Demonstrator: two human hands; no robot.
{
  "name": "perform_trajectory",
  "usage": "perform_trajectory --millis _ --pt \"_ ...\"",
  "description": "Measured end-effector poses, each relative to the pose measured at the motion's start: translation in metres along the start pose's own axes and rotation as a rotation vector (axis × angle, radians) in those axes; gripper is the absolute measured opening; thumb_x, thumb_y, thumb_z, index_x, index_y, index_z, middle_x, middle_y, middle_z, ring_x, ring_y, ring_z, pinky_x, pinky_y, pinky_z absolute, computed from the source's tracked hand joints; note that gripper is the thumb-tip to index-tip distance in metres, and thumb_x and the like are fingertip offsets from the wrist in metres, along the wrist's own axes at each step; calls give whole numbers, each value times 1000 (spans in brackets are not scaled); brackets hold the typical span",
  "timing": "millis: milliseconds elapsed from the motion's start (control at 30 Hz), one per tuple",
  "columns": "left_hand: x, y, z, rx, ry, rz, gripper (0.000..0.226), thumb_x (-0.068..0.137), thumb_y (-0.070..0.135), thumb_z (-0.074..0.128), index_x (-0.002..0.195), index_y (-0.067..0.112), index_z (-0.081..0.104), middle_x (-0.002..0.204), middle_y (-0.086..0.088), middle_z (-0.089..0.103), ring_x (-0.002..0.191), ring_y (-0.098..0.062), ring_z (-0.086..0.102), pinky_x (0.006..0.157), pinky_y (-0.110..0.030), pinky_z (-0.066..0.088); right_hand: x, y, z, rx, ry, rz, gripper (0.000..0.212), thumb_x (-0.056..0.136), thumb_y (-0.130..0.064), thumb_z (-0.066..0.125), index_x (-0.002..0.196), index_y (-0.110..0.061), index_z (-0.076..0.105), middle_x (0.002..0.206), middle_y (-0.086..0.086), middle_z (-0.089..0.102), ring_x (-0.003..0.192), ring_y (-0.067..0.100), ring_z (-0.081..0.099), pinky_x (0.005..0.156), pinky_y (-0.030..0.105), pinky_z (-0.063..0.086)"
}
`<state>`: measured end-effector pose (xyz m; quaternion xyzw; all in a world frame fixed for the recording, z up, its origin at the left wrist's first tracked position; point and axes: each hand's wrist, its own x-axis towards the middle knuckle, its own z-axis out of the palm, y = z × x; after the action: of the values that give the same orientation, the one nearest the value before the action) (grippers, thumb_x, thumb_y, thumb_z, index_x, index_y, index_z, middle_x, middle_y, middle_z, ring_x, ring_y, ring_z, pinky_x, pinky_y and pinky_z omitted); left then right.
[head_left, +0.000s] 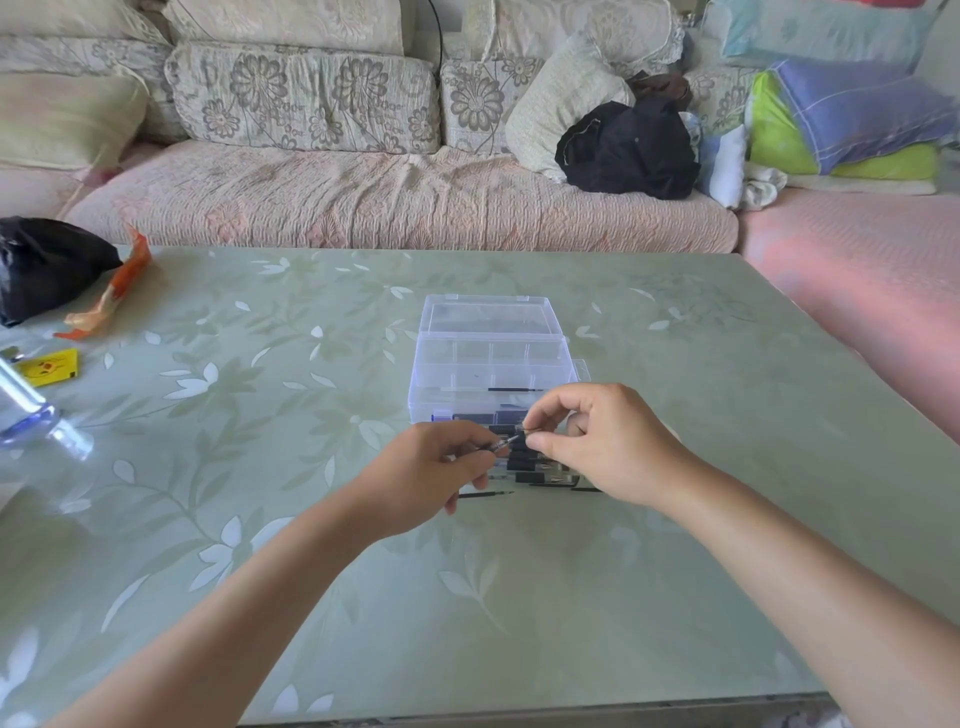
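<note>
Pen (503, 443) — one, pinched by left hand (436, 473), right hand (597, 441); perhaps five loose pens (524, 462).

Above the green flowered table (311, 597), the left hand (431, 470) grips a thin pen (503, 444) and the right hand (608, 441) pinches its tip end. Black pens (524, 464) lie beneath the hands, and an open clear box (493, 358) sits just beyond.

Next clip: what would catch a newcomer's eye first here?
Two hands meet at the middle of the table: the left hand grips a thin pen part and the right hand pinches its end. Behind them stands an open clear compartment box, with dark pens lying beneath the hands.
</note>
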<state>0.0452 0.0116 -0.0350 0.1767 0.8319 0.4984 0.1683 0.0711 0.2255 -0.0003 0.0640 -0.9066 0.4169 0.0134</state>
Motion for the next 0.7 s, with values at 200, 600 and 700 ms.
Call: perform_trajectory --millis 200,600,700 --pt "0 2 1 61 -18 -1 17 94 26 56 95 37 69 72 14 66 54 -15 54 67 -31 49 -2 -7 2 -10 -51 -34 7 83 -18 75 83 -23 70 45 -22 52 44 8 36 47 10 32" --pt "-9 9 -5 192 -83 2 16 92 21 52 96 33 63 79 12 72 69 -18 58 67 -39 50 -8 -8 13 -103 -141 -80 1 86 -23 72 85 -24 71 52 -31 52 53 -4 50 51 7 35" --pt "-9 8 -6 200 -105 -15 11 93 22 54 94 29 63 79 12 73 58 -13 52 63 -38 49 -7 -4 17 -157 -136 -100 8 81 -27 74 82 -31 68 68 -26 60 59 -2 52 55 10 35"
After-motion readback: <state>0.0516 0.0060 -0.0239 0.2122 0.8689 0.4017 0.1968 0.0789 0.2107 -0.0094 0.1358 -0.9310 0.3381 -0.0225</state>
